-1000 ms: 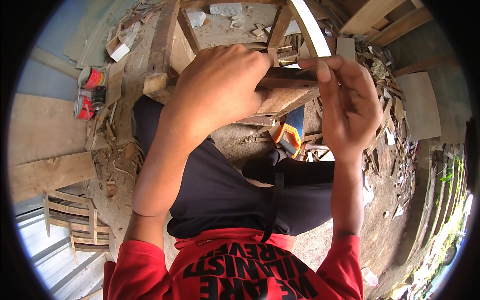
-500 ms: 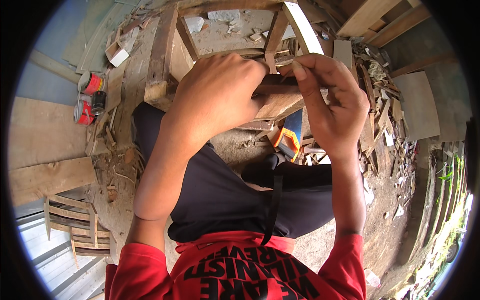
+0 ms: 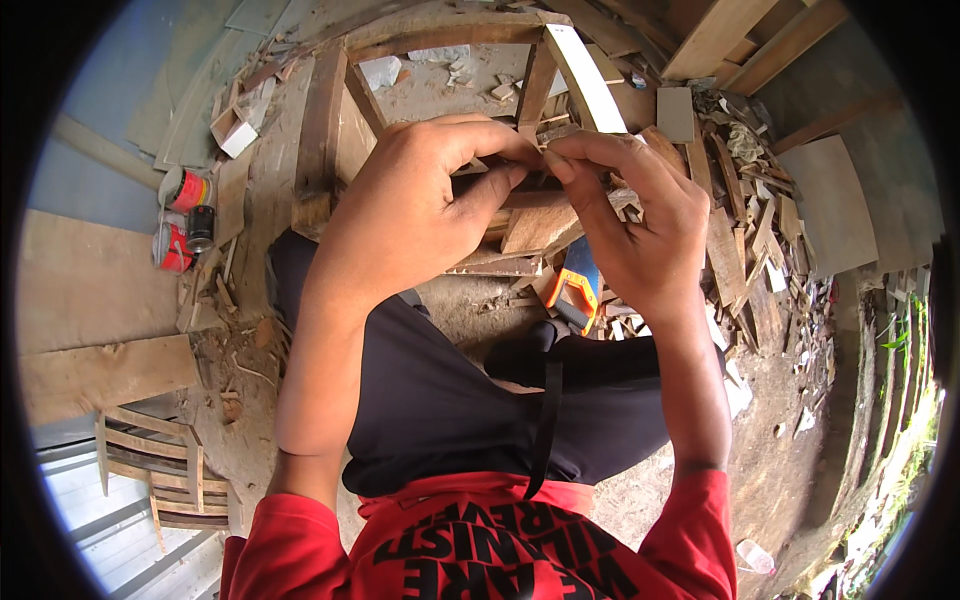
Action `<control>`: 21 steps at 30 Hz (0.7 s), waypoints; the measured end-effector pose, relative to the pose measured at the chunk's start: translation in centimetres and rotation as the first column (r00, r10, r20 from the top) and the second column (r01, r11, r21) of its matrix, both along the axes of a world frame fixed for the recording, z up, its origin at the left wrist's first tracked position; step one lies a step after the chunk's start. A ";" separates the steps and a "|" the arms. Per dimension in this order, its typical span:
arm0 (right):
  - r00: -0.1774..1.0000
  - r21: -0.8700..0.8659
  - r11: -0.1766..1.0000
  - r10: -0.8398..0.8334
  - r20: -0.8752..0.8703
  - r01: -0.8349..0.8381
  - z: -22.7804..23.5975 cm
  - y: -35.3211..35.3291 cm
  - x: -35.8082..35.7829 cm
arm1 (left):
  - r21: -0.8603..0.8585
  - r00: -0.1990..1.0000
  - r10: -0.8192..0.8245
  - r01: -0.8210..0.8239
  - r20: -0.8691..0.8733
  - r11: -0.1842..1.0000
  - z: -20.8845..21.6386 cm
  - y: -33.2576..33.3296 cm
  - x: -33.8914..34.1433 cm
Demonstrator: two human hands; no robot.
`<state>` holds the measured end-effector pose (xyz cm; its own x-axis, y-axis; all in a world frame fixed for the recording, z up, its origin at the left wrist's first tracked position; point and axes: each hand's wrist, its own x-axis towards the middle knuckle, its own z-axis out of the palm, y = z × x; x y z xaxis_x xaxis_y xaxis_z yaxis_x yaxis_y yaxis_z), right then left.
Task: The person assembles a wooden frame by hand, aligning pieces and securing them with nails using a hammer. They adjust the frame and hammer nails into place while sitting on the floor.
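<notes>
My left hand [image 3: 425, 205] is closed in a pinch, its thumb and forefinger pointing right. Opposite it, my right hand [image 3: 645, 225] also pinches, and the fingertips of both hands nearly meet above a wooden frame [image 3: 322, 125]. Whatever lies between the fingertips is too small and dark to make out. The frame, of brown timber posts and rails, stands in front of my legs; my hands hide part of its near rail. Its right side bears a pale, white-looking strip [image 3: 588, 85]. Below my right hand lies a handsaw [image 3: 574, 297] with an orange and black handle.
Wood offcuts [image 3: 735, 265] are heaped along the right. Red cans [image 3: 184, 190] and a dark can [image 3: 201, 228] sit at the left, beside leaning boards [image 3: 95, 280]. A slatted wooden piece [image 3: 150, 455] is at the lower left. Longer planks [image 3: 720, 40] lie at the upper right.
My left hand has loosened from a fist, its thumb and forefinger now stretched toward the right hand. The right hand has shifted left and slightly down. A thin brown sliver at its fingertips no longer shows clearly.
</notes>
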<state>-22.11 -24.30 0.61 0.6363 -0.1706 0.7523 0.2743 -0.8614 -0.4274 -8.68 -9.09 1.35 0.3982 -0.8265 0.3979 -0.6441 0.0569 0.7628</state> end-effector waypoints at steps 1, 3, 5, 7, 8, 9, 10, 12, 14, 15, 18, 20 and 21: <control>1.000 0.028 1.000 0.007 0.008 -0.007 -0.1 0.0 0.1 | 0.035 1.000 0.004 -0.004 -0.009 0.999 0.1 0.0 -0.1; 1.000 0.048 0.999 0.011 -0.004 -0.011 -0.1 -0.1 0.0 | 0.107 0.999 0.015 -0.012 -0.028 0.994 0.4 -0.1 -0.1; 1.000 0.064 0.998 0.018 -0.010 -0.017 -0.1 -0.2 0.0 | 0.107 1.000 0.009 -0.008 -0.009 0.994 0.5 -0.1 -0.1; 1.000 0.076 0.997 0.024 -0.009 -0.023 -0.2 -0.2 -0.1 | 0.102 1.000 0.008 -0.007 -0.006 0.995 0.5 0.0 -0.2; 1.000 0.083 0.996 0.022 -0.010 -0.021 -0.2 -0.2 -0.1 | 0.097 1.000 0.010 -0.009 -0.013 0.995 0.4 0.0 -0.2; 1.000 0.091 0.996 0.019 -0.012 -0.018 -0.3 -0.2 -0.1 | 0.092 1.000 0.013 -0.011 -0.019 0.996 0.4 0.0 -0.2; 1.000 0.098 0.995 0.016 -0.013 -0.015 -0.3 -0.2 0.0 | 0.089 1.000 0.010 -0.008 -0.022 0.996 0.3 0.0 -0.1; 1.000 0.104 0.995 0.011 -0.025 -0.009 -0.2 -0.1 -0.1 | 0.082 1.000 0.006 -0.004 -0.029 0.997 0.3 0.0 -0.1; 0.999 0.100 0.995 0.007 -0.032 -0.003 -0.2 -0.1 -0.1 | 0.092 0.999 0.005 -0.002 -0.032 0.996 0.3 -0.1 -0.1; 1.000 0.093 0.996 0.005 -0.031 -0.002 -0.1 -0.2 -0.1 | 0.097 0.999 0.006 -0.002 -0.033 0.995 0.4 -0.1 -0.1; 1.000 0.055 0.998 0.003 -0.020 -0.002 0.0 -0.1 -0.1 | 0.077 1.000 0.002 -0.002 -0.002 0.997 0.3 0.0 0.0; 1.000 0.028 0.999 0.016 -0.022 -0.016 0.2 0.0 -0.1 | 0.058 1.000 0.018 -0.019 0.024 0.998 0.4 0.1 -0.3; 0.999 0.017 1.000 0.026 -0.030 -0.026 0.4 0.0 -0.1 | 0.046 0.999 0.024 -0.025 0.037 0.999 0.5 0.1 -0.4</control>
<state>-22.24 -24.34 1.04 0.6630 -0.1658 0.7301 0.2833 -0.8471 -0.4496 -9.03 -8.99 1.81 0.4045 -0.8348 0.3736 -0.6722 0.0056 0.7403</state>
